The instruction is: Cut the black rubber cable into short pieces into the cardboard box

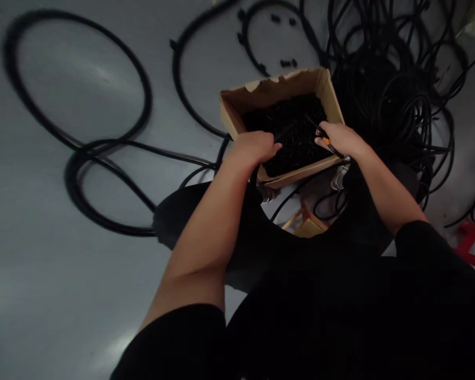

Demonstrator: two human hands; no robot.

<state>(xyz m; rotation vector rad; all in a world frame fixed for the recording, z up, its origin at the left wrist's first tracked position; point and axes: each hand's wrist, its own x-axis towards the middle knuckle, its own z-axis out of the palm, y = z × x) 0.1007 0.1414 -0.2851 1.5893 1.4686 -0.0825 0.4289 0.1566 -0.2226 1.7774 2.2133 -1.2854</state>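
Note:
A cardboard box (pixel 301 172) full of small black pieces (pixel 296 140) lies in front of me, between my legs. Over its left side, my left hand (pixel 259 146) is closed, thumb toward the middle. A short dark piece (pixel 284 133) appears to stick out from its fingers, hard to make out against the black contents. At the right side of the box, my right hand (pixel 340 138) grips scissors (pixel 326 142) with orange and black handles. Their thin tip points up and left over the pieces.
Coiled black cable (pixel 147 100) lies on the grey floor to the left. A large tangle of black cables (pixel 391 89) is piled to the right of the box. Several small black parts (pixel 288 63) lie beyond it. A red plastic stool (pixel 473 245) stands at the far right.

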